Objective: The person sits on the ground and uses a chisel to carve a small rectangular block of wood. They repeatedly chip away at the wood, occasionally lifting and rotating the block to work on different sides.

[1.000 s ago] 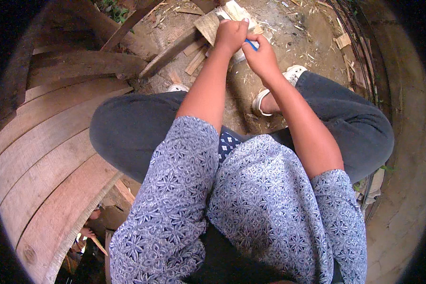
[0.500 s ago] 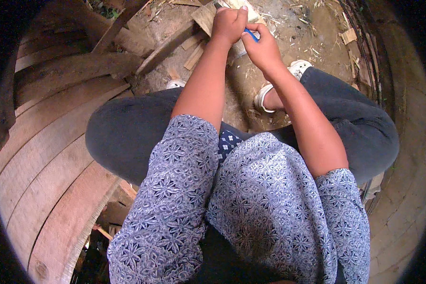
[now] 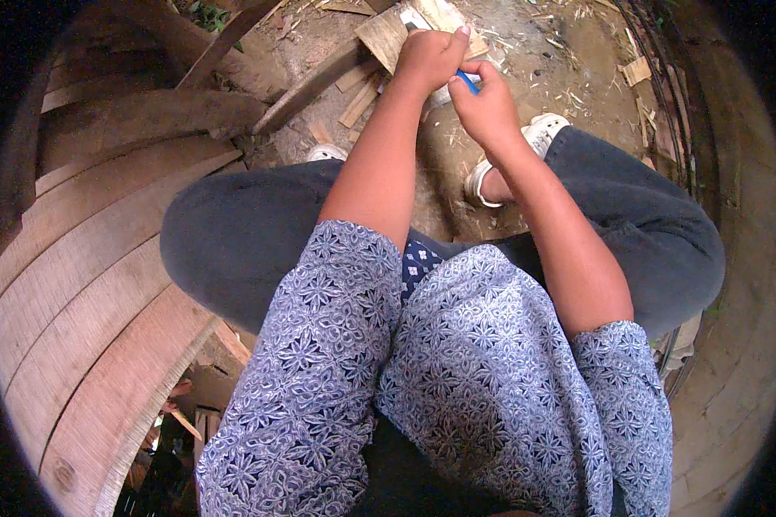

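Note:
My left hand (image 3: 431, 59) is closed in a fist at the top of the view. A dark grey end of something pokes out beyond its knuckles; the rest is hidden in the fist. Just to the right and nearer, my right hand (image 3: 489, 102) pinches a slim blue stick-like thing (image 3: 468, 82) between thumb and fingers. Its kind does not show. The two hands nearly meet. Beneath and beyond them lie a flat brown board (image 3: 376, 38) and a pale piece of wood (image 3: 447, 15).
Wide planks (image 3: 103, 336) fill the left side, with a dark beam (image 3: 147, 116) above them. Wood shavings and offcuts (image 3: 358, 102) litter the dirt floor. My bent knees and white shoes (image 3: 543, 131) flank the hands. Thin dark rods (image 3: 677, 95) run along the right.
Both hands have drawn slightly nearer to my body, showing more of the pale wood and board beyond. The right hand still pinches the blue stick-like thing.

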A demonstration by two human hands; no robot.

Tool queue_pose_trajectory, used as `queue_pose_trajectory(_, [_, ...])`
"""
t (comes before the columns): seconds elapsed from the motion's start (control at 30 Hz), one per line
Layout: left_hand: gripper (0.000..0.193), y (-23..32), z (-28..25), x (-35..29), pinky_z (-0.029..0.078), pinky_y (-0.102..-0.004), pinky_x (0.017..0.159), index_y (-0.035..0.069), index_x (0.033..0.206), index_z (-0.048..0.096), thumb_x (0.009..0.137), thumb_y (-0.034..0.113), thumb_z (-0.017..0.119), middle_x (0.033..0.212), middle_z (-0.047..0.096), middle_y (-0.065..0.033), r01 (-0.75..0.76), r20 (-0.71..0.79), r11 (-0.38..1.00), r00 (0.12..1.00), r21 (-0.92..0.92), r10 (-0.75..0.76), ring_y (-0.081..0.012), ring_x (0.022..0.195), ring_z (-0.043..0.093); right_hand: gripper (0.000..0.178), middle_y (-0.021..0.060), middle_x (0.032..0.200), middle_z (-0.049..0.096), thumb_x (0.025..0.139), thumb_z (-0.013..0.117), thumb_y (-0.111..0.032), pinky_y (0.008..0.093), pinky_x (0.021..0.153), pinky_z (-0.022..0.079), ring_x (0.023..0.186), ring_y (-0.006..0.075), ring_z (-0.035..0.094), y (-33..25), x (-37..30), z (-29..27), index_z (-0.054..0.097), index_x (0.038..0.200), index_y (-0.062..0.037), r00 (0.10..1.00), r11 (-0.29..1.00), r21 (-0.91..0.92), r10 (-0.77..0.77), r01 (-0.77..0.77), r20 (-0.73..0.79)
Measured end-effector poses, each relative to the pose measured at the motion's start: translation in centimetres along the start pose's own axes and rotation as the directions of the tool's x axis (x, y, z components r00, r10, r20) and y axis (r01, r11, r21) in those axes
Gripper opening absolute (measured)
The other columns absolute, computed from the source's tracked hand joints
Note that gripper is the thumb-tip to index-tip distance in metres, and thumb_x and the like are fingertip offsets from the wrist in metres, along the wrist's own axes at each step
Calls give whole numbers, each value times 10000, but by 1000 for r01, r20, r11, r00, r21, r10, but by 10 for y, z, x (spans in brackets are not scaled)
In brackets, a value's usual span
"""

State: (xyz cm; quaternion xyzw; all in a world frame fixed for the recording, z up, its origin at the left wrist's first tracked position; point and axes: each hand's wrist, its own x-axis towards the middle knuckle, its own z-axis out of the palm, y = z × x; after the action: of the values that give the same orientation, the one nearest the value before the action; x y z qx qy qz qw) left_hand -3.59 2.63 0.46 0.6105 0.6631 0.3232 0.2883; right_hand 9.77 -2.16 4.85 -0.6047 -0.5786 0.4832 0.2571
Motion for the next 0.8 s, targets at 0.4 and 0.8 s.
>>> queue_pose_trajectory(0.4, [608,-6,4,12,499,-484,720,10,670,680,960,497,457,658,633,-226,-71,-68,995,995,67,76,-419,685,640,365,194,1027,695,843,653,-292,393,881,503,965,328,672,14,18,4,632,1101,-35,999,988,147,-53,51,6])
queue_pose_trajectory(0.8, [579,0,6,-11,467,-477,874,15,718,720,969,444,423,741,679,-211,-4,56,999,998,55,1,-424,809,631,333,220,979,687,853,648,-273,410,838,514,926,354,677,4,-13,-2,623,1086,-37,997,998,-14,-59,59,-40])
